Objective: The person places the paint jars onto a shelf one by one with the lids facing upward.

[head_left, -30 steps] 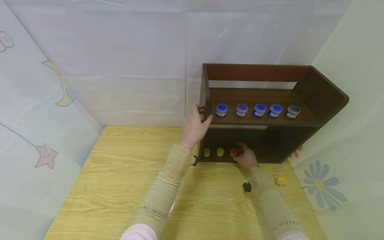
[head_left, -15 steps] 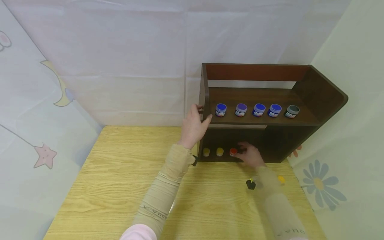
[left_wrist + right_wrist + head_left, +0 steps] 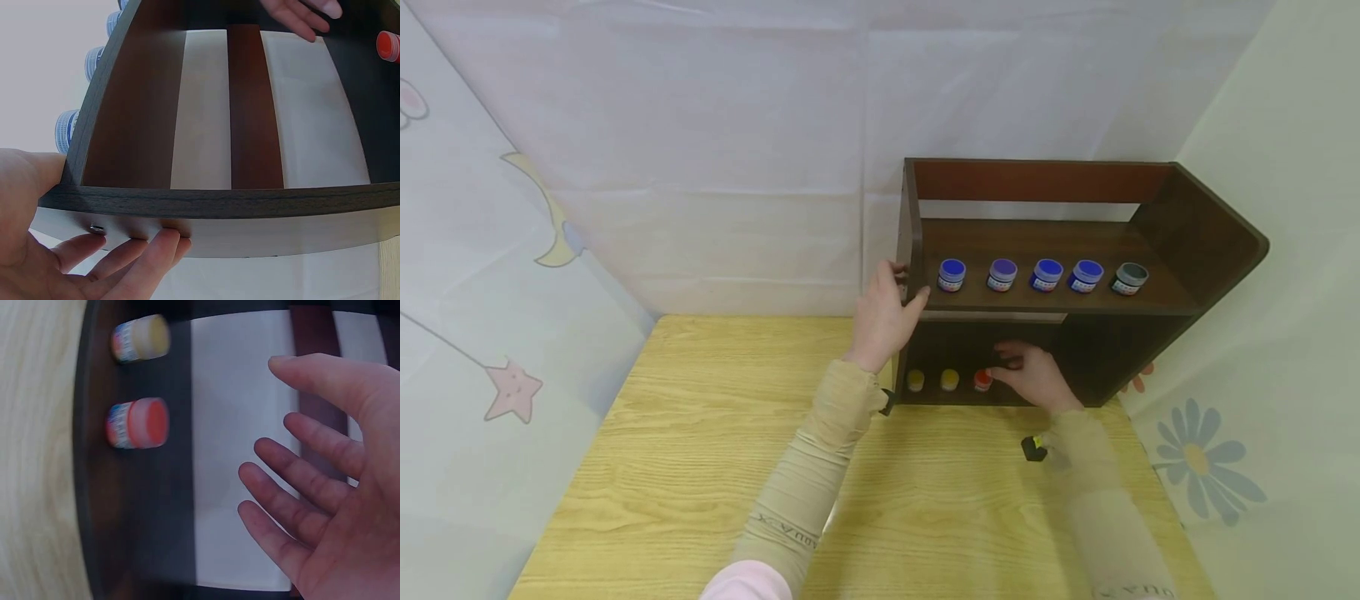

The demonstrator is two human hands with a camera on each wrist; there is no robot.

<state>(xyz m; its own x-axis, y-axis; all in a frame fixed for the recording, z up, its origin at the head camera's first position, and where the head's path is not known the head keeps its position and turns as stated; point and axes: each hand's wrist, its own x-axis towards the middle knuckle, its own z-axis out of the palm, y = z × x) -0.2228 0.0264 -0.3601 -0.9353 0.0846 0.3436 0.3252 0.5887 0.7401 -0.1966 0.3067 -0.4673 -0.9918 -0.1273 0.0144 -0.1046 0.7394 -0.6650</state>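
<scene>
My left hand [image 3: 883, 321] grips the left side panel of a dark brown shelf [image 3: 250, 203], thumb at the front edge and fingers along its outer face. In the head view, a red paint jar [image 3: 982, 381] stands on the lower board, to the right of two yellow paint jars [image 3: 950, 381] [image 3: 916, 381]. My right hand [image 3: 1037, 377] is just right of the red jar. The right wrist view shows its fingers spread and holding nothing, with a gap between them and the red jar [image 3: 139, 423].
Several blue and purple paint jars [image 3: 1002, 275] and one dark jar [image 3: 1129, 280] line the upper board's front. The shelf stands at the back right of a wooden table [image 3: 715, 433], against a wall covering. A small black object [image 3: 1033, 448] shows beside the right sleeve.
The right hand has let go of the red jar and drawn off to the right and up. A yellow item on the table is now hidden by that arm. The left hand has stayed put.
</scene>
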